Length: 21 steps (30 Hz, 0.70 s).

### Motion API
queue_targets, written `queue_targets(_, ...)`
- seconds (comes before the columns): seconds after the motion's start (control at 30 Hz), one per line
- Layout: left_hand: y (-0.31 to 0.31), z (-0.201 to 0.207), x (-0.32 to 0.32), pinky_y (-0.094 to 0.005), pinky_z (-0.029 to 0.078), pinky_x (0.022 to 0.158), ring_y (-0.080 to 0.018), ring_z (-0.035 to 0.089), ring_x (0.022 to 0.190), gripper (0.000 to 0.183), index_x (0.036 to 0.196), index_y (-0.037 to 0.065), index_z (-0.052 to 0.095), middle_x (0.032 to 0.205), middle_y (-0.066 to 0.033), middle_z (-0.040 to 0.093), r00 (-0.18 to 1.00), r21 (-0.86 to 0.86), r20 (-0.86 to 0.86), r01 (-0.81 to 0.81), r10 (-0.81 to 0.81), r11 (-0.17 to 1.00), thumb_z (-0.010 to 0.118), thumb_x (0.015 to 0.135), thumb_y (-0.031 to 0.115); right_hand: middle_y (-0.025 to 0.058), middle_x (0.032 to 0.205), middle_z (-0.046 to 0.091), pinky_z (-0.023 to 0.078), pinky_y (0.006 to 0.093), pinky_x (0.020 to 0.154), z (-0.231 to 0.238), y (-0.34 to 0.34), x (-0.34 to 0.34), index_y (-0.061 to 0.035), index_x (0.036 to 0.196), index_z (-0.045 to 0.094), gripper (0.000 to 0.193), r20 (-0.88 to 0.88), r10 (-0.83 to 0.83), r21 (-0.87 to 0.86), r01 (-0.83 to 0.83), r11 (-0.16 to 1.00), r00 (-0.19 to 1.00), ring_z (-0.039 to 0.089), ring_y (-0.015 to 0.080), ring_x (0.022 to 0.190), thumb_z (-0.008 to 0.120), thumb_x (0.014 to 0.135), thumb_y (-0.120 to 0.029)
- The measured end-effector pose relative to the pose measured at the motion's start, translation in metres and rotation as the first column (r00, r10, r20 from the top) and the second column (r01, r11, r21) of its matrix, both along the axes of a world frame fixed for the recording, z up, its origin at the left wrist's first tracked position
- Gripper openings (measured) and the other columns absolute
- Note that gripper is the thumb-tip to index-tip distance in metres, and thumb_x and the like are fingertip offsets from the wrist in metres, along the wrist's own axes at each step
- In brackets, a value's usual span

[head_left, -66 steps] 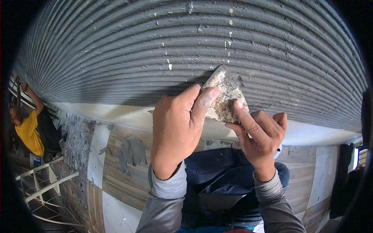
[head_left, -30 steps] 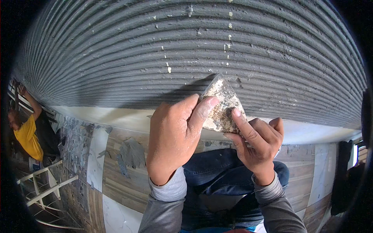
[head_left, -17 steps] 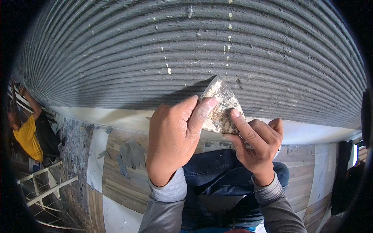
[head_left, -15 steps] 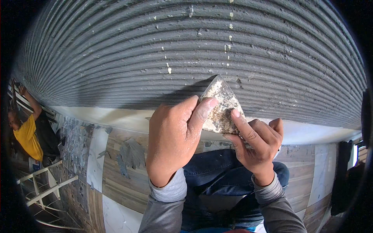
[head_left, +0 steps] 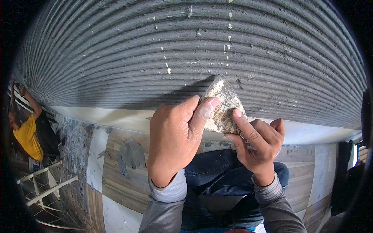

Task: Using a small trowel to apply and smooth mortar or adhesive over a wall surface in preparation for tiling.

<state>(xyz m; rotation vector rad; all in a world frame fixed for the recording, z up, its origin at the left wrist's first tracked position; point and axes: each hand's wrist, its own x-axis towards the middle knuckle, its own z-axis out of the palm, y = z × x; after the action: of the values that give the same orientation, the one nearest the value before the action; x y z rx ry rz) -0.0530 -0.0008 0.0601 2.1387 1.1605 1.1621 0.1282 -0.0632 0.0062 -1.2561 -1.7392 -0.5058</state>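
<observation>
Two hands hold one speckled stone piece. It is shaped like a triangle, with tan and white spots. Its pointy top touches the grey ridged wall. The wall is covered in grey paste combed into many long lines, and it has a few small white specks on it.

The left hand is closed on the left edge of the piece, with its thumb pressed flat on the front. The right hand grips the lower right edge, and one finger lies on the spotted face. So both hands are clamped on the same one piece, close together.

Below the wall runs one white strip. Under that is the floor, with wood-look and white tiles and some grey smears. The person wears grey sleeves and blue jeans.

Far to the left is one other person in a yellow shirt. Near them stands one white frame made of bars.
</observation>
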Motion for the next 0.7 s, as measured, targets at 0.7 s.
queue_targets(0.7,-0.0006,-0.0024,0.0011,-0.0425,0.032,0.046,-0.0398,0.038,0.048,0.047,0.067,-0.001,0.053,0.056,-0.0227,0.043,1.0,-0.055,0.012,-0.023,0.024,0.998,0.063,0.1,0.032,-0.0072,0.059,0.041,0.022,0.0312,0.06,-0.0015,-0.0011,0.0012,-0.0246,0.129,0.071,0.058,0.016,0.002,-0.03,-0.001,1.0,1.0,0.035,0.0109,0.05,0.081,0.074,-0.037)
